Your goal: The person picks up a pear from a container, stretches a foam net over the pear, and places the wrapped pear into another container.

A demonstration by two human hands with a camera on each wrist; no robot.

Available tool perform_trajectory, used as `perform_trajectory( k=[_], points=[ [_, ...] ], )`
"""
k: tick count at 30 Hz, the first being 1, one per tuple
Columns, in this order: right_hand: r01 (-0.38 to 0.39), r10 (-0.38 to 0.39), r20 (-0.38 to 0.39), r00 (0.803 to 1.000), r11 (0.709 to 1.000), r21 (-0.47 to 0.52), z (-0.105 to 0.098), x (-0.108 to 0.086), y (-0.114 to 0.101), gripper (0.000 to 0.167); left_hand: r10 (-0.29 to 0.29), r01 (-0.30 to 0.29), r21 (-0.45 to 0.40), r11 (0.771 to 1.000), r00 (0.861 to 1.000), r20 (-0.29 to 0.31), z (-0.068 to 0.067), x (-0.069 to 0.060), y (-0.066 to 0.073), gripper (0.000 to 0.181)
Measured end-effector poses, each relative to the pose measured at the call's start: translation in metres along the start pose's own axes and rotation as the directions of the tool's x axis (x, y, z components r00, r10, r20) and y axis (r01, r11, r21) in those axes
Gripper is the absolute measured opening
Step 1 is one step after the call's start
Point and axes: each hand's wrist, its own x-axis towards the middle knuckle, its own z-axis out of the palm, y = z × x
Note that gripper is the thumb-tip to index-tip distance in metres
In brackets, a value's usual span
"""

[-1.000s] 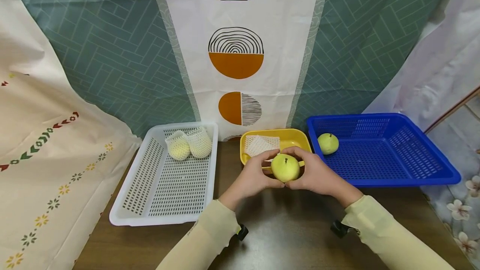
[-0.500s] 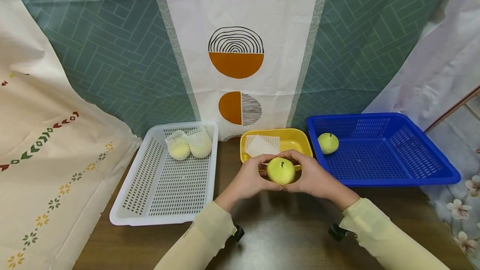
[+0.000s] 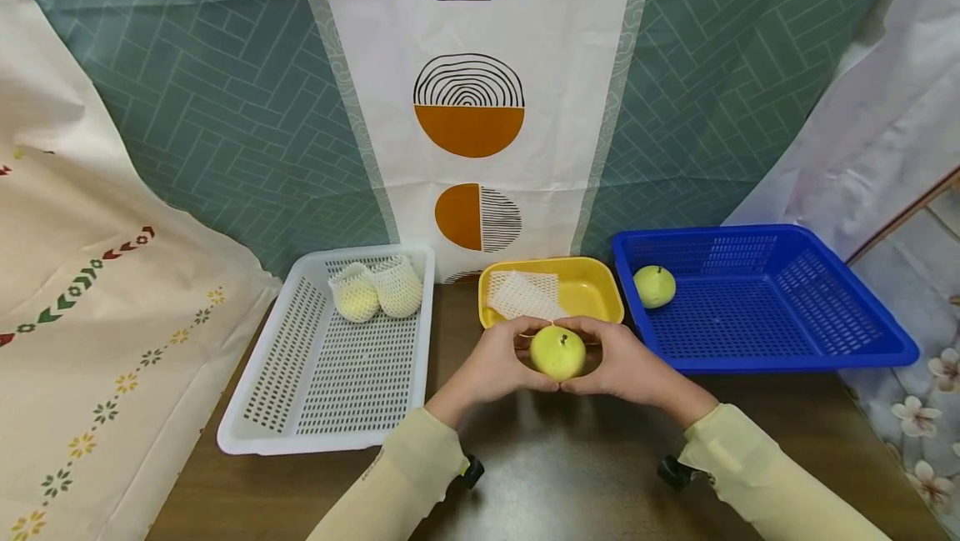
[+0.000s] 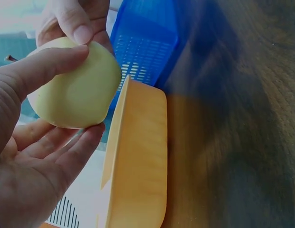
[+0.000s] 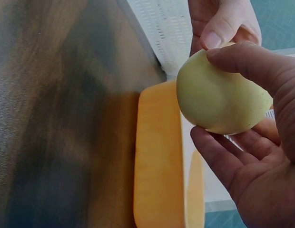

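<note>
Between both hands is a yellow-green pear, stem up, held above the table just in front of the yellow tray. My left hand grips its left side, the thumb on the near side and the fingers behind and under it. On the other side my right hand grips it in the same way. In the left wrist view the two thumbs nearly meet across the pear. White foam net sleeves lie flat in the yellow tray.
At left, a white basket contains two pears in foam nets. The blue basket at right contains one bare pear. Both stand on the dark wooden table, with a patterned cloth hanging behind.
Both hands have drawn the pear slightly toward the person and a little left, away from the yellow tray. The pear's stem has shifted slightly. The baskets have stayed put.
</note>
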Motion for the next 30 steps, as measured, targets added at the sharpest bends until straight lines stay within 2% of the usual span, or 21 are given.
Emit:
perform_trajectory(
  k=[6,15,21,30],
  points=[
    [-0.048,0.048,-0.006,0.999,0.999,-0.015,0.007,0.0,0.005,0.08,-0.046,0.046,-0.007,0.999,0.999,0.011,0.003,-0.001,-0.006,0.072],
    [-0.012,0.012,0.023,1.0,1.0,0.024,0.016,-0.002,0.02,0.075,-0.036,0.037,-0.032,0.999,0.999,0.032,0.013,-0.004,-0.019,0.072],
    [-0.039,0.04,0.013,0.999,0.999,-0.014,0.02,-0.004,0.03,0.074,-0.01,0.011,-0.04,0.999,0.999,0.045,0.022,-0.004,-0.026,0.07],
    [-0.082,0.082,0.017,0.996,0.996,-0.019,0.025,-0.004,0.041,0.078,-0.05,0.049,0.023,0.999,0.998,0.032,0.03,-0.003,-0.033,0.07]
  ],
)
